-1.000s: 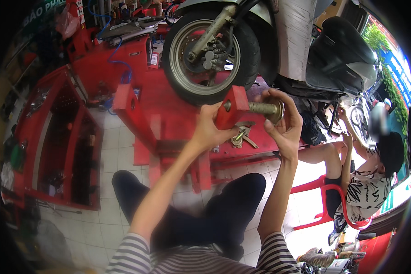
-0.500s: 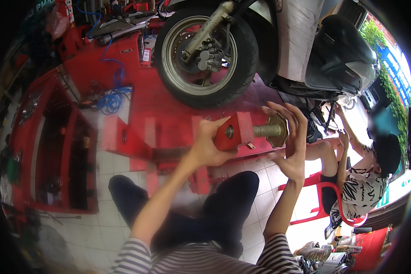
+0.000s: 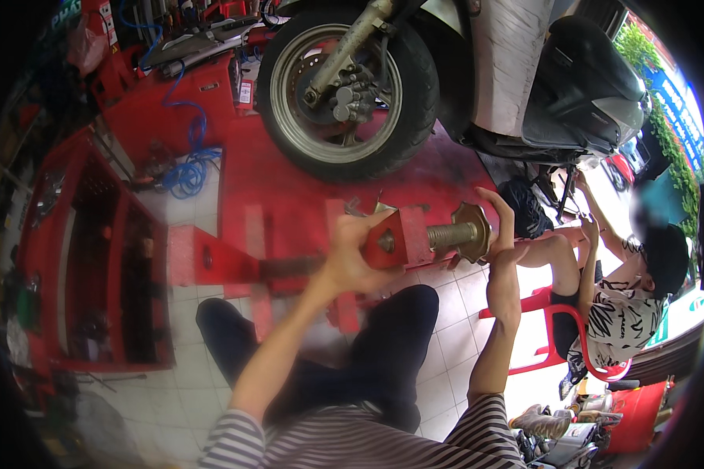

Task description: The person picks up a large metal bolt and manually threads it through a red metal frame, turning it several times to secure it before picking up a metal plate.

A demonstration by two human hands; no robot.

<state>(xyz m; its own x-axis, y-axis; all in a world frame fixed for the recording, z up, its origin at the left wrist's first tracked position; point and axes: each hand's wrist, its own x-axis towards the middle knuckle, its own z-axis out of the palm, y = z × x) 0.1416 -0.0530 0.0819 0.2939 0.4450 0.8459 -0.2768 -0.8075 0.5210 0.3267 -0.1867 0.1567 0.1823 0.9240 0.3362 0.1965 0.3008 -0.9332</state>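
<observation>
1. Evidently, the left hand (image 3: pixel 356 254) wraps the red block (image 3: pixel 411 233) at the right end of the frame (image 3: pixel 228 258), in front of the tyre (image 3: pixel 418 129); its grip is closed on the block.
2. The right hand (image 3: pixel 507 262) stands beside the knob (image 3: pixel 475 233), its grip spread, fingers along the outer side. Contact cannot be confirmed.
3. Recommended: brace the block firmly with the left hand, so that turning effort reaches the screw (image 3: pixel 443 237) rather than the frame.
4. Recommended: take the knob by opposite edges, thumb against fingers, and turn in line with the screw. Side pressure could bind the thread.
5. Caution: left fingertips should sit clear of the block's hole.
6. Not verified: the left fingers' far side, hidden by the block; the thread inside it; direction of turn.
7. Partly covered: a brass-coloured piece (image 3: pixel 381 207) behind the left hand. The frame's middle is blurred and crossed by the left forearm.
</observation>
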